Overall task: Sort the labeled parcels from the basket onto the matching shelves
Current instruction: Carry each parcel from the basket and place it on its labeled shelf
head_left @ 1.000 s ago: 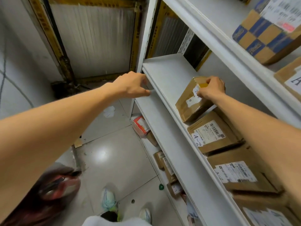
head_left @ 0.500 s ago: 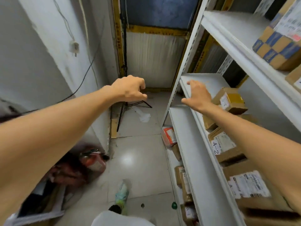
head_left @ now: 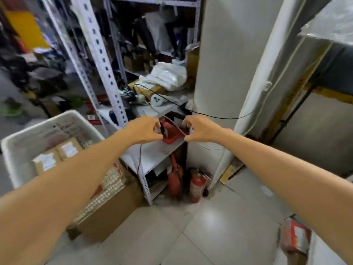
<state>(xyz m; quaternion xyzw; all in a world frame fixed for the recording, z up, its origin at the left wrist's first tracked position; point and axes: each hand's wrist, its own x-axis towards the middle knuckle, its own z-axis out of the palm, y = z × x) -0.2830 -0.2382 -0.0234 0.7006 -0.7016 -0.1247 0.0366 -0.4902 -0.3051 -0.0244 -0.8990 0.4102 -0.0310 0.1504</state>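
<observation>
At the frame's left, a white perforated basket (head_left: 17, 165) holds brown cardboard parcels (head_left: 69, 149) — lying flat, white labels up.

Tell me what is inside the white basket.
Two brown parcels with white labels lie side by side in the basket. The left forearm covers its near corner; whatever lies there, or beneath the parcels, is hidden.

Left arm (head_left: 66, 188) and right arm (head_left: 286, 175) extended forward, converging; left hand (head_left: 142, 130) and right hand (head_left: 202, 129) near but apart, fingers loosely curled, empty.
</observation>
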